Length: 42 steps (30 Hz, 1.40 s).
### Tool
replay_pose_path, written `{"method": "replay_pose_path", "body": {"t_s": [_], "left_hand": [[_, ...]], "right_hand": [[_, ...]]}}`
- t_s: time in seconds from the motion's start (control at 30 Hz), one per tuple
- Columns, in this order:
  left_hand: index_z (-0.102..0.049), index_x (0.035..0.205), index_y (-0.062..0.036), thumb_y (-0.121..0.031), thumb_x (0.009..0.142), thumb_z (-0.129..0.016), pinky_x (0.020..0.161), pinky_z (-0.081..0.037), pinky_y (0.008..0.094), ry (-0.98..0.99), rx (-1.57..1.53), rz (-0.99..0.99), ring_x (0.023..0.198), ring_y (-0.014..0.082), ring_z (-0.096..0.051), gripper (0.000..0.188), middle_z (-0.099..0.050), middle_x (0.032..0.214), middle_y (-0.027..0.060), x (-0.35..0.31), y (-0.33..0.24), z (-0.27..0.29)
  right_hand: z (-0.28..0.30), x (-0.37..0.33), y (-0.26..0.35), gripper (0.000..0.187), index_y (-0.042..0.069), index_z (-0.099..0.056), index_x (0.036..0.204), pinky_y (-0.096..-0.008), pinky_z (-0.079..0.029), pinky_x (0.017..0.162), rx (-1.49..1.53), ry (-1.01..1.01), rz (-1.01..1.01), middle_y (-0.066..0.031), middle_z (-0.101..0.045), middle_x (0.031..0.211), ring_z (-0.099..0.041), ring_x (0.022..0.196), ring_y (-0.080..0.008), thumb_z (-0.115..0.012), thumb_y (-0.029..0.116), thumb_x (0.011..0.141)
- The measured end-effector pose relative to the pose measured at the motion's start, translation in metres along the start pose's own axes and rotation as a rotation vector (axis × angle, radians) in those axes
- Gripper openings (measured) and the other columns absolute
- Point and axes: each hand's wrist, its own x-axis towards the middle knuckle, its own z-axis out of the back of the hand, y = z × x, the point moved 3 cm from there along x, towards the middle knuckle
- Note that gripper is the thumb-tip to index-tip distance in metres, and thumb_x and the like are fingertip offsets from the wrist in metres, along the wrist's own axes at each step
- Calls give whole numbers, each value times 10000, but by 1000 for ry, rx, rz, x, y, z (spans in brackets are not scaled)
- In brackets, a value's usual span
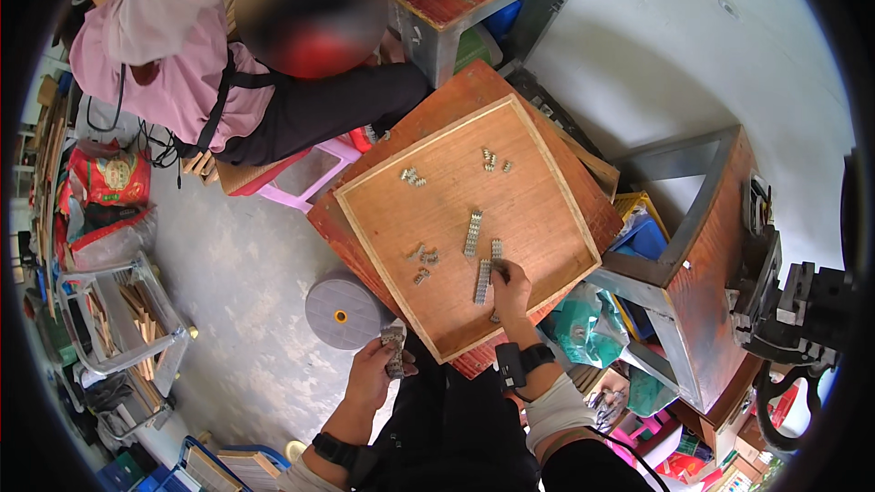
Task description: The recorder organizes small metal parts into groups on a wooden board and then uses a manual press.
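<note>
My left hand (370, 374) is closed around a bundle of small grey metal parts (394, 352), held off the near-left side of a shallow wooden tray (383, 261). Inside the tray, my right hand (512, 288) has its fingertips pinched together at a row of similar parts (497, 248); what lies between them is hidden. Just left of those fingertips lies another neat row (482, 281), and a further row (473, 232) sits beyond it. Loose little groups of the parts lie at the tray's left (424, 255), far left (413, 177) and far right (495, 161).
The tray rests on a reddish wooden table (478, 82). A round grey stool (343, 312) stands to the left. Another person in pink (173, 82) sits at the far left on a pink stool (314, 173). A metal-framed bench (706, 310) stands at the right, beside a green plastic bag (588, 323).
</note>
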Motion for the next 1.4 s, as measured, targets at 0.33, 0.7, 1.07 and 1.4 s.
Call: {"method": "replay_pose_path", "body": {"t_s": [0.33, 0.7, 1.07, 1.4], "left_hand": [[-498, 1033, 32, -99, 878, -430, 634, -521, 352, 7, -14, 27, 691, 224, -597, 214, -582, 790, 137, 4, 8, 0], [-499, 1044, 29, -98, 884, -442, 637, -512, 345, -17, -37, 36, 686, 223, -594, 213, -579, 784, 135, 1, 10, 8], [-511, 1038, 4, -107, 887, -455, 670, -502, 351, 22, -65, 50, 724, 202, -590, 196, -586, 805, 119, 4, 9, 1], [-512, 1032, 2, -100, 880, -463, 648, -493, 330, 41, -138, 97, 677, 196, -584, 190, -596, 798, 124, -2, 8, 12]], "right_hand": [[-14, 69, 62, 453, 132, -531, 1117, -375, -460, 772, -455, 160, 435, -118, -515, 1007, -516, 933, -287, -667, 130, 684], [2, 58, 12, 283, 105, -586, 1022, -375, -456, 755, -284, 61, 278, -132, -552, 953, -536, 880, -315, -582, 64, 742], [-8, 85, 35, 203, 98, -622, 952, -363, -468, 688, -249, 14, 312, -134, -572, 864, -566, 792, -310, -535, 45, 776], [-3, 112, 4, 276, 102, -636, 977, -308, -473, 733, -74, 223, 122, -135, -600, 897, -598, 817, -239, -514, 1, 751]]}}
